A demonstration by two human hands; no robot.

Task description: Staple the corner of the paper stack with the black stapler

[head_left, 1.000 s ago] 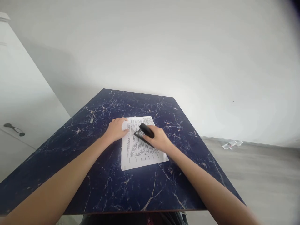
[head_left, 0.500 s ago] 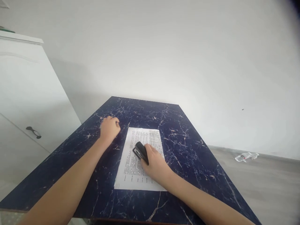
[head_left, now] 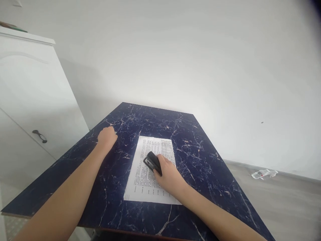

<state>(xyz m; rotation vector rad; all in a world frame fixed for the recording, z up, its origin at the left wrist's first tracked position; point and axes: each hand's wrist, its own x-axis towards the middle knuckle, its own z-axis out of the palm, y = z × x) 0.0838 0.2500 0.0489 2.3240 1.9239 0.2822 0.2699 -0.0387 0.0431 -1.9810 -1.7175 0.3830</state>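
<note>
A white printed sheet of paper (head_left: 144,182) lies on the dark blue marbled table (head_left: 200,157). My right hand (head_left: 169,174) rests on the sheet, its fingers wrapped round a black stapler (head_left: 151,162) whose open front end points to the left. My left hand (head_left: 107,136) is off the paper, out near the table's left edge. Its fingers are curled down onto the tabletop, and whatever lies under them is hidden.
A white cabinet (head_left: 30,100) with a dark handle (head_left: 39,136) stands close to the table's left side. A white wall rises behind the table. On the grey floor at the right lies a clear plastic bottle (head_left: 264,173).
My left hand left the paper's top left corner and moved out to the table's left edge, curling shut. My right hand drew the stapler a little nearer along the sheet.
</note>
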